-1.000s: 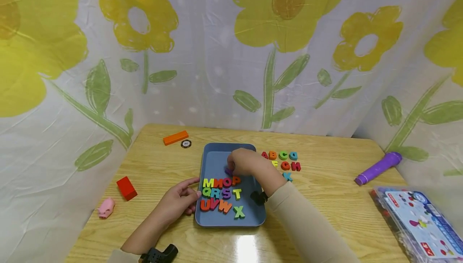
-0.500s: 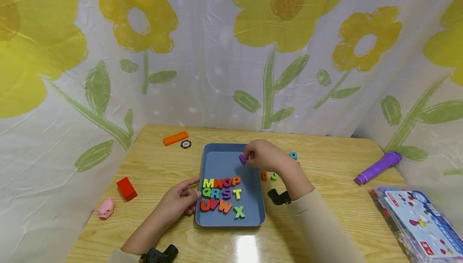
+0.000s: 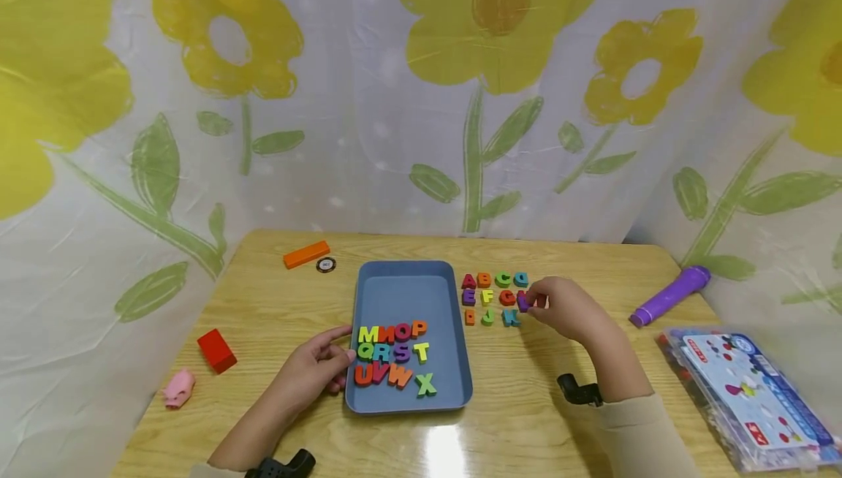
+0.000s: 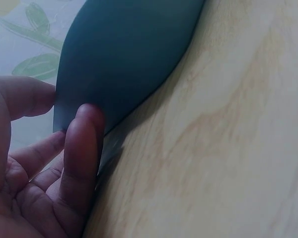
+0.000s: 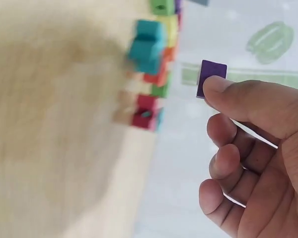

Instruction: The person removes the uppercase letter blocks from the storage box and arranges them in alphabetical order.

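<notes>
My right hand pinches a small purple letter block between thumb and fingers, above the right end of the letter rows. Which letter it is cannot be told. Below and left of it are a red G and a blue K. At the left side of the blue-grey tray, my left hand holds the edge, thumb at the rim and other fingers bent beside it. Inside the tray's near half lie rows of coloured letters, among them a yellow M and a green X.
Right of the tray, letters A to K stand in rows on the wooden table. A purple microphone-shaped object and a clear plastic box lie farther right. At left are an orange block, a round chip, a red block and a pink pig.
My right hand has carried the purple letter out of the tray, rightward to the rows on the table. The left hand stays at the tray. The head view has shifted slightly.
</notes>
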The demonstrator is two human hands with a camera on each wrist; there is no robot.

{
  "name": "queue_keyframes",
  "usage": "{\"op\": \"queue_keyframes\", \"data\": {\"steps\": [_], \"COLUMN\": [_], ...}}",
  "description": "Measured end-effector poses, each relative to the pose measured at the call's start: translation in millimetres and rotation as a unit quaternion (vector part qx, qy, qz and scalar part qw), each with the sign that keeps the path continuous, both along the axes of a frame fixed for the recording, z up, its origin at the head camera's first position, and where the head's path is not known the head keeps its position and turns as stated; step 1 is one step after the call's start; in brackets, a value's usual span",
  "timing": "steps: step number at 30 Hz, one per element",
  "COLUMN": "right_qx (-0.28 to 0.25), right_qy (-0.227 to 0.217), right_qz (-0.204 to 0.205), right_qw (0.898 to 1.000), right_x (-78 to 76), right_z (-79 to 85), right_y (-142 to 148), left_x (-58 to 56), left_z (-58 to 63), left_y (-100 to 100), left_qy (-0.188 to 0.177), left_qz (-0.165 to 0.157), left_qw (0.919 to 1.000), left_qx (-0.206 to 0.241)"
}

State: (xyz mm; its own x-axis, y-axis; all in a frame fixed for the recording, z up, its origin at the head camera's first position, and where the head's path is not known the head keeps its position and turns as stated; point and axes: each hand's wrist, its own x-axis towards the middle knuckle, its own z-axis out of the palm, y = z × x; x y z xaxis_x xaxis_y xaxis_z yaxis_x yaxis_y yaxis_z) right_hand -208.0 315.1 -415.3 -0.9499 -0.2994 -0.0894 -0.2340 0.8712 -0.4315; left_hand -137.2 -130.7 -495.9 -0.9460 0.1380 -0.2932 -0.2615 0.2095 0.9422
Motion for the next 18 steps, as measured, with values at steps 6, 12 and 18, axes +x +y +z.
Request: {"op": "queue_keyframes", "data": {"steps": [6, 12, 18], "right_qx": [0.000, -0.011, -0.008], "right_qy": [-0.014, -0.023, -0.019], "right_qz": [-0.025, -0.042, -0.038], "right_qw": [1.000, 0.999, 0.999], "right_x": [3.6, 6.3, 8.9], "right_z": [-20.9, -30.0, -32.0], "right_y": [11, 17, 19], "left_x": [-0.7, -1.0, -0.9], "left_z": [-2.8, -3.2, -2.1], "left_y": [0, 1, 2], "left_qy": [-0.004, -0.005, -0.002], "left_qz": [0.003, 0.002, 0.004], "left_qw": [0.9999, 0.9999, 0.9999], "left_qx": [-0.009, -0.009, -0.015]}}
